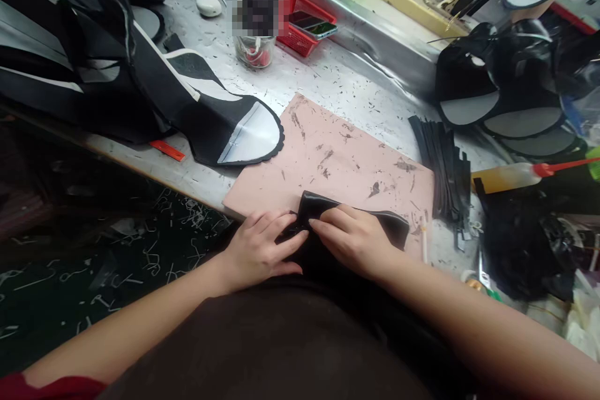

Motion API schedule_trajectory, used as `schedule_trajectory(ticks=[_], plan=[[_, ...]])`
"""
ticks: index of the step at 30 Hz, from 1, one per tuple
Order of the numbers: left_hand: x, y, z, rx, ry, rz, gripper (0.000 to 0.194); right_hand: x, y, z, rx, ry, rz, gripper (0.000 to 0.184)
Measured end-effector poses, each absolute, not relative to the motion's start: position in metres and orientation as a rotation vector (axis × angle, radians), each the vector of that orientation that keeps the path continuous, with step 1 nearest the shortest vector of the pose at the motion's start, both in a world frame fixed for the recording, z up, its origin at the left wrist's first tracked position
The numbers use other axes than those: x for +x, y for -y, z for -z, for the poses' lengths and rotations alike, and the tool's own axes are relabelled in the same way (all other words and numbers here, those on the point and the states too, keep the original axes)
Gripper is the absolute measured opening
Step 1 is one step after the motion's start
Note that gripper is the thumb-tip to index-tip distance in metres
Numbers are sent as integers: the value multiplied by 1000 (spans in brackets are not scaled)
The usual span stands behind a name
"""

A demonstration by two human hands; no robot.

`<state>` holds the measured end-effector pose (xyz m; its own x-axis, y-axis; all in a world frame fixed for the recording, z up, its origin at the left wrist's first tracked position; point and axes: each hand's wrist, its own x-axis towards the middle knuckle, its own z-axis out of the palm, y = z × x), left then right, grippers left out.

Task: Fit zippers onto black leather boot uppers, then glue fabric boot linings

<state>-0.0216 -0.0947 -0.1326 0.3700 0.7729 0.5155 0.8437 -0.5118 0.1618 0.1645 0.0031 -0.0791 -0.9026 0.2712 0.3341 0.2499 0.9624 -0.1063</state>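
Observation:
A shiny black leather-like piece (375,215) lies folded at the near edge of a scuffed pink board (349,147). My right hand (354,237) is closed on its near edge, fingers bent and pinched together. Just left of it, my left hand (262,247) rests with fingers and thumb stretched apart, its fingertips at the left end of the black material. Below the fingertips the material merges with dark clothing, so its lower edge is hidden.
Black shoe uppers with white linings (250,134) are piled at left, others (469,81) at right. Black strips (445,175) and a bottle of amber liquid (509,178) lie right of the board. Behind stand a red basket (300,44) with a phone and a clear cup (255,50).

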Motion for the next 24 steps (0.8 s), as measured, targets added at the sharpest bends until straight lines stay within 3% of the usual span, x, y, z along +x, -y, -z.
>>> schedule_trajectory(ticks=[24], plan=[[-22, 93, 137, -2403, 1396, 814, 42, 159, -1, 79, -434, 2833, -5, 19]])
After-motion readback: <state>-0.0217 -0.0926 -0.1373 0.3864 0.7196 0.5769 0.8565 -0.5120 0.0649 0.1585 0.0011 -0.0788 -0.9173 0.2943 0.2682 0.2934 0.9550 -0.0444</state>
